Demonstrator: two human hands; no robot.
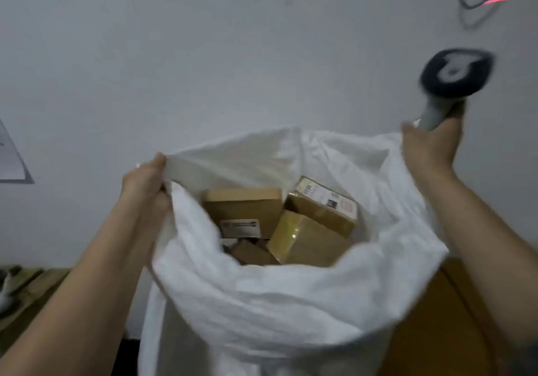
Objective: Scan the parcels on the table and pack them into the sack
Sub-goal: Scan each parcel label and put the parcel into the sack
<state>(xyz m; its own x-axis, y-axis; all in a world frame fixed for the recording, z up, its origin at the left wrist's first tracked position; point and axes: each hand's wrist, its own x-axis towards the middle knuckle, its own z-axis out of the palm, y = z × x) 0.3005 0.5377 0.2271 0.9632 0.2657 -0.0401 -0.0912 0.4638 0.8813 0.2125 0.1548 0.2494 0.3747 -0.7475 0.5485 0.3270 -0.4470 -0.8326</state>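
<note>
The white woven sack (262, 303) stands open, several cardboard parcels (308, 236) lying inside. The left hand (145, 183) clutches its rim; the right hand (431, 145) grips the rim together with a barcode scanner (454, 76). Packing looks well along; next probably settle the load. Parcel labels are too blurred to read

Scanner (454, 73) head motion-blurred; lower parcels (250, 252) hidden under sack (262, 303) folds.
</note>
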